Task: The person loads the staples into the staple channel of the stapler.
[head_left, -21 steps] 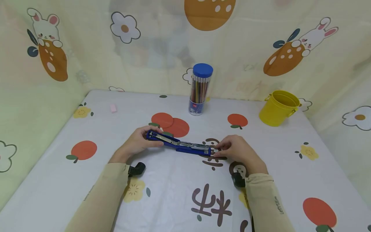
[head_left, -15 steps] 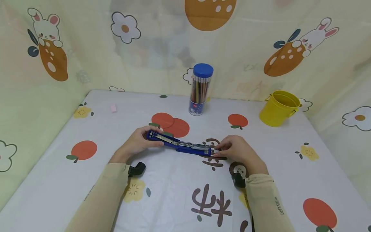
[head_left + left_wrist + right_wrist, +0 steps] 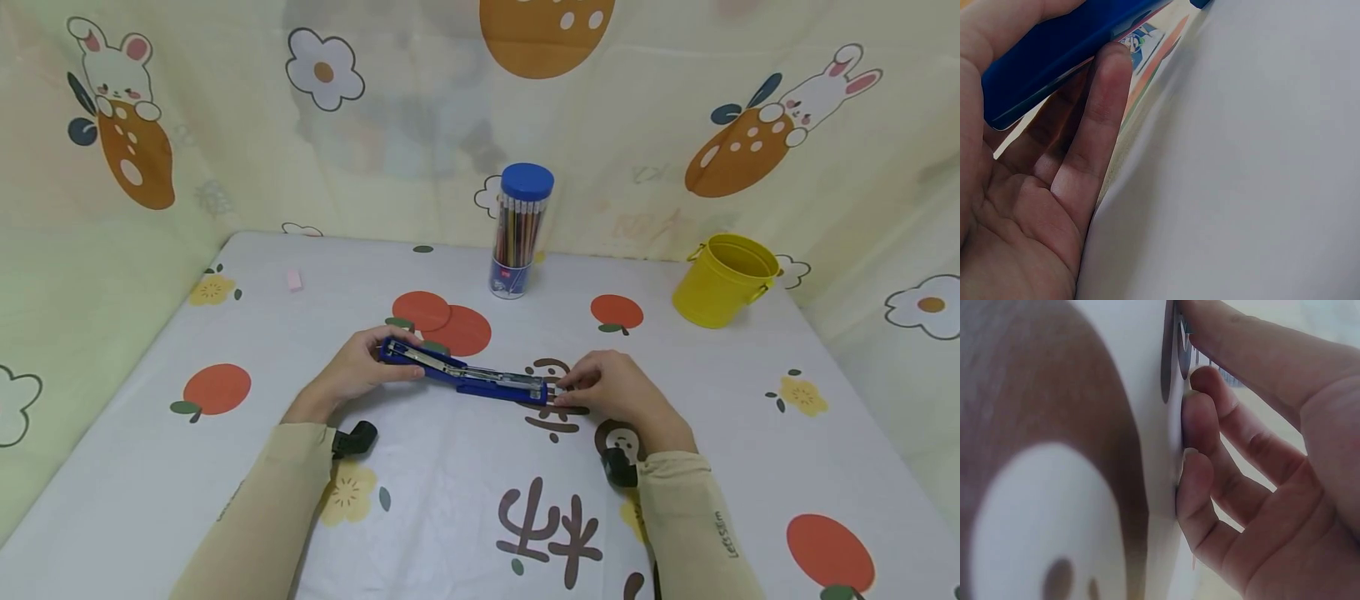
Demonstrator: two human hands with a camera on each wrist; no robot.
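A blue stapler (image 3: 498, 385) lies spread open across the middle of the table, its metal magazine showing along both arms. My left hand (image 3: 360, 368) holds its left end between thumb and fingers, that end raised a little. In the left wrist view the stapler's smooth blue body (image 3: 1054, 53) crosses above the fingers (image 3: 1094, 119). At the other end, my right hand (image 3: 611, 390) pinches the stapler's tip with thumb and index finger. The right wrist view shows the remaining fingers (image 3: 1200, 481) curled close beside the tablecloth, the pinched tip mostly hidden behind the thumb.
A clear tube of pencils (image 3: 517, 233) with a blue lid stands at the back centre. To its right is a yellow bucket (image 3: 708, 292) with small side handles. A small pink eraser-like block (image 3: 294, 280) lies at the back left. Printed cloth covers the table (image 3: 435, 500) and walls.
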